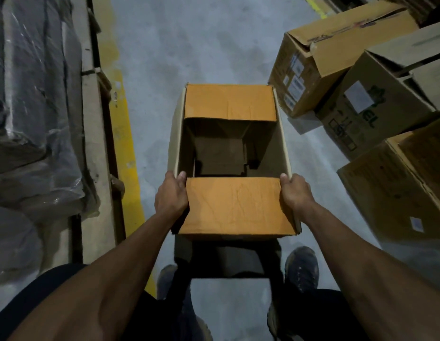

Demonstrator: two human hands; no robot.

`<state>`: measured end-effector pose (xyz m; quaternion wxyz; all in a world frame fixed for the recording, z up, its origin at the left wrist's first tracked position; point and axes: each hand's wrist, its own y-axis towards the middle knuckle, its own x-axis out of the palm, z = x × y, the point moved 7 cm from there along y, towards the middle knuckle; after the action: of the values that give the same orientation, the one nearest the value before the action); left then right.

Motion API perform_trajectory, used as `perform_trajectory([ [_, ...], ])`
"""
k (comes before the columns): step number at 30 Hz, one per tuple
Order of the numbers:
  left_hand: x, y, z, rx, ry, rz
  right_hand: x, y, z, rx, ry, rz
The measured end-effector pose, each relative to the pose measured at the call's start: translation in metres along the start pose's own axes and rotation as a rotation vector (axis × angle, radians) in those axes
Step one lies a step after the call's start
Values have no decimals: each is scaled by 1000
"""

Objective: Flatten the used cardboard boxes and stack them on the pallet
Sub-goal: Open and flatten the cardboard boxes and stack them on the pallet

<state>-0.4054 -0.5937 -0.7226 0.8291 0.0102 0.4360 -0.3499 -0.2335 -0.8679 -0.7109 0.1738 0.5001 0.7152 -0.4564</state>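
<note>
Box: cardboard, open-topped, two flaps folded inward, held above the grey floor over the person's shoes. Left hand: grips the box's left wall, thumb over the rim. Right hand: grips the right wall likewise. Stacked boxes: floor, right edge. Wrapped pallet load: left edge, beyond a yellow line.

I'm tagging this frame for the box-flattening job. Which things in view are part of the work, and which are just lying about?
Part of the job:
- open box, in the grip of the left hand and right hand
- boxes waiting at right

Just there:
- wrapped goods
- yellow floor line
</note>
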Motion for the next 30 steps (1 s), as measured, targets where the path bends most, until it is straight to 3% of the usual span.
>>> perform_trajectory([
  [5,-3,32,11,-21,62,5,-2,22,-21,-62,-14,52],
  [9,3,32,14,9,110,29,3,28,-16,13,5,25],
  [11,-2,33,23,185,256,64,-2,26,-18,-22,-95,74],
  [13,-5,31,41,418,420,67,-10,19,-32,-184,-265,195],
  [15,5,25,60,622,566,-62,-9,5,-53,-391,-421,223],
  [18,20,12,82,727,626,-289,16,-14,-81,-637,-584,3],
  [20,11,11,94,665,608,-285,24,-25,-93,-694,-628,-116],
  [22,-6,11,106,631,589,-227,14,-35,-106,-698,-592,-116],
  [26,-38,-5,134,685,545,-273,-21,-58,-127,-689,-498,-112],
  [30,-60,-28,148,617,458,-553,-45,-81,-129,-621,-421,-328],
])
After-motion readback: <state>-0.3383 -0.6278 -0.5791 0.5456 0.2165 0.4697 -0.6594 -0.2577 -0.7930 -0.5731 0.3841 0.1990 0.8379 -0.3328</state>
